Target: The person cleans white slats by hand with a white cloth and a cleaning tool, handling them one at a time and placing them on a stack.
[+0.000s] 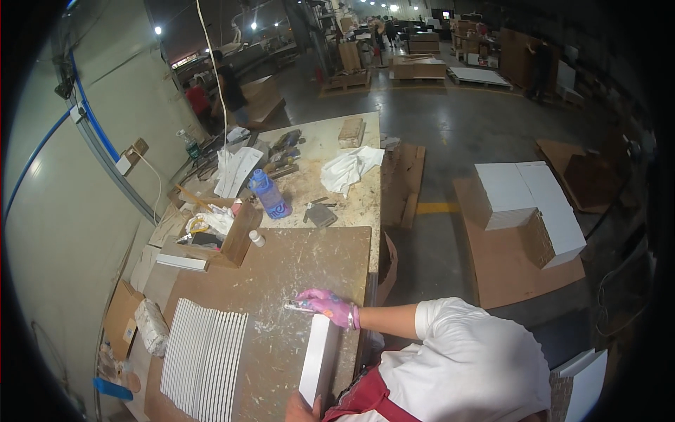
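Observation:
A long white block (pixel 318 356) stands near the right edge of the brown work board (pixel 271 281). My left hand (pixel 304 408), bare and partly cut off by the lower edge, is closed around the block's near end. At its far end is my right hand (pixel 325 307) in a pink patterned glove. The gloved fingers close on a small, flat, pale tool (pixel 298 305) whose kind I cannot make out. White smears and flakes mark the board around it. To the left, several slim white strips (pixel 204 359) lie side by side in a row.
Beyond the board stand a blue bottle (pixel 268 193), a small white bottle (pixel 257 238) and a wooden box (pixel 242 235) of odds and ends. White cloth (pixel 351 170) lies farther back. White blocks (pixel 524 197) sit on brown board on the floor at right. Other people are in the background.

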A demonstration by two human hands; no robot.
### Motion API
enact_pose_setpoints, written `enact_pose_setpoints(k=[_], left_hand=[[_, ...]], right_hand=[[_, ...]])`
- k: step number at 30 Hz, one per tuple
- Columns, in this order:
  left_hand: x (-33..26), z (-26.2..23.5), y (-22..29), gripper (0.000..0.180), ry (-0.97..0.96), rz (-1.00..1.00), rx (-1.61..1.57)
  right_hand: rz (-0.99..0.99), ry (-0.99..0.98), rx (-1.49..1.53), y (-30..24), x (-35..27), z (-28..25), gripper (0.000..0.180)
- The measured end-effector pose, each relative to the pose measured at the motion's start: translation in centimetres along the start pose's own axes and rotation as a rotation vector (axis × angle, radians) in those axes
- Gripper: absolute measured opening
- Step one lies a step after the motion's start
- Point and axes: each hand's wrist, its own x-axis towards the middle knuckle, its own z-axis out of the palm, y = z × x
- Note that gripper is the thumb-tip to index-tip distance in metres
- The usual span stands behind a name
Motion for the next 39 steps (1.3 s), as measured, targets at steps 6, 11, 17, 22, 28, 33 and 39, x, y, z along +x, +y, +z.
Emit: enact_pose_setpoints(k=[6, 11, 17, 22, 28, 33, 39], left_hand=[[-0.5, 0.6, -1.1, 0.056, 0.172, 0.045, -0.053], [0.4, 0.6, 0.9, 0.05, 0.093, 0.068, -0.019], [-0.2, -0.4, 0.7, 0.05, 0.109, -0.01, -0.035], [-0.1, -0.6, 0.8, 0.05, 0.092, -0.034, -0.03], [-0.1, -0.4, 0.6, 0.05, 0.123, -0.014, -0.064], [0.0, -0.3, 0.5, 0.05, 0.135, -0.018, -0.088], [-0.1, -0.4, 0.4, 0.049, 0.091, -0.048, -0.085]], right_hand=[[-0.32, -0.049, -0.677, -0.4, 2.4, -3.0, 0.033], [-0.243, -0.037, -0.926, -5.9, -1.8, -7.4, 0.034], [0.038, -0.073, -0.837, -4.7, -0.6, -3.0, 0.037], [-0.008, -0.234, -1.132, -4.9, -2.2, -3.7, 0.038], [0.028, -0.313, -1.171, -9.4, -2.5, -6.2, 0.037], [-0.195, -0.392, -1.268, -7.1, 1.1, -1.0, 0.035], [-0.081, -0.59, -1.941, -8.4, 4.4, 0.3, 0.028]])
